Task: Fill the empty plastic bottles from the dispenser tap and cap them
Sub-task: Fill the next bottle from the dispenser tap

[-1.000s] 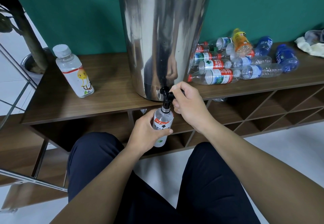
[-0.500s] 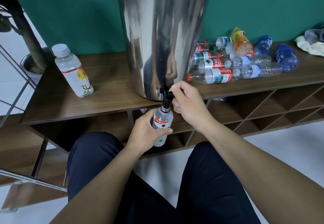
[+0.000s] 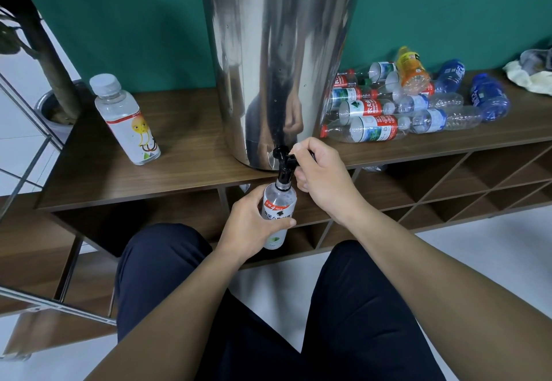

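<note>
Bare forearms (image 3: 191,300), no sleeves in view; dark navy trousers (image 3: 367,315).

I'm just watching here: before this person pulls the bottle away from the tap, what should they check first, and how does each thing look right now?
1. Bottle mouth under the spout: ok. The bottle sits with its neck right at the black tap.
2. Grip on the bottle: ok. The left hand is wrapped round its label.
3. Hand on the tap lever: ok. The right hand holds it.
4. Tap closed, flow stopped: cannot tell.
5. Fill level: cannot tell; label and hand hide it.
6. Cap ready: not ok. No loose cap shows on the shelf.
</note>
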